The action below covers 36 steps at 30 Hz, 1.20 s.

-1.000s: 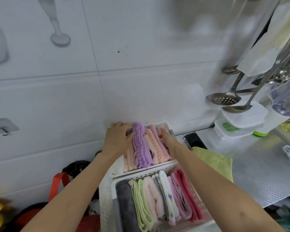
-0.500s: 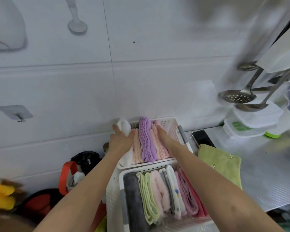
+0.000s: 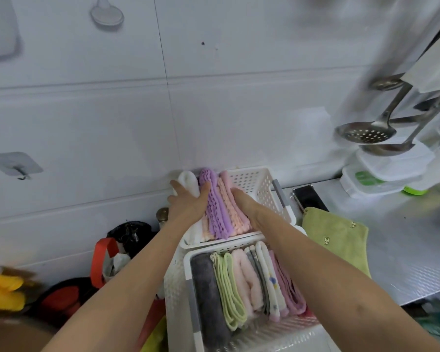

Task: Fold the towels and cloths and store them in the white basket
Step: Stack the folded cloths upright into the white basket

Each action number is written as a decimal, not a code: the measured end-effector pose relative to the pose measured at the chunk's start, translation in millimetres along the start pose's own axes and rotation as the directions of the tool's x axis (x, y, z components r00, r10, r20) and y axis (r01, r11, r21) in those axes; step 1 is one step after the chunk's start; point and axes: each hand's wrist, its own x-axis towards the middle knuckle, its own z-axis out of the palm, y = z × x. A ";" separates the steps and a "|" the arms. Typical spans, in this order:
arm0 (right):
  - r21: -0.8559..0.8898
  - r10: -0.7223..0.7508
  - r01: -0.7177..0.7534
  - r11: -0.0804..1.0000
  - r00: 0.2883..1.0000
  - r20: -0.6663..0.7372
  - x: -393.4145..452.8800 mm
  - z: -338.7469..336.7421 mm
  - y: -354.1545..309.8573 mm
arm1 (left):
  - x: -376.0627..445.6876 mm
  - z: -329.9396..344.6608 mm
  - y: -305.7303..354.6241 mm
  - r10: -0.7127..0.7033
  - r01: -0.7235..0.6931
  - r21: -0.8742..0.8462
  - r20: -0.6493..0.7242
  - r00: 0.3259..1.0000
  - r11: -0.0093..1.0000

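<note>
**White baskets fill with folded cloths at a kitchen wall**

White plastic frames the nearest basket [image 3: 188,280], packed with folded cloths standing on edge: a grey towel [image 3: 208,298] at the left, then a light green cloth [image 3: 230,290], a pale pink towel [image 3: 247,283], a white patterned cloth [image 3: 269,278] and a mauve towel [image 3: 290,290] at the right. Two bare forearms reach over it to the far basket [image 3: 254,181], which sits against the tiled wall [image 3: 112,128]. There the left hand [image 3: 188,201], fingers straight, presses flat on a white towel [image 3: 188,181] and the edge of a purple ruffled cloth [image 3: 215,207]. The right hand [image 3: 247,204], also flat with fingers extended, presses against a pink cloth [image 3: 229,199] from the other side, so the upright bundle is squeezed between both palms at the basket's left end. On the steel counter [image 3: 404,245] to the right lies an unfolded green towel [image 3: 338,237], with a dark phone [image 3: 308,196] just behind it. Farther right stand stacked lidded containers [image 3: 381,174], and a slotted ladle [image 3: 366,130] hangs above them.
</note>
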 end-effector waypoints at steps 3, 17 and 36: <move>-0.131 0.058 -0.067 0.989 0.996 -0.074 90.5 -21.3 46.0 | -3.1 -0.5 0.2 0.005 -0.005 0.016 0.011 1.000 1.000; 0.166 -0.027 0.014 0.986 0.997 0.078 -36.2 30.8 -27.0 | 7.9 2.3 -1.1 -0.024 0.024 -0.012 0.017 1.000 1.000; -0.189 -0.019 -0.012 0.982 0.987 -0.163 -75.4 4.2 -34.8 | 7.9 -11.1 -3.4 0.103 -0.096 0.083 -0.077 0.992 0.992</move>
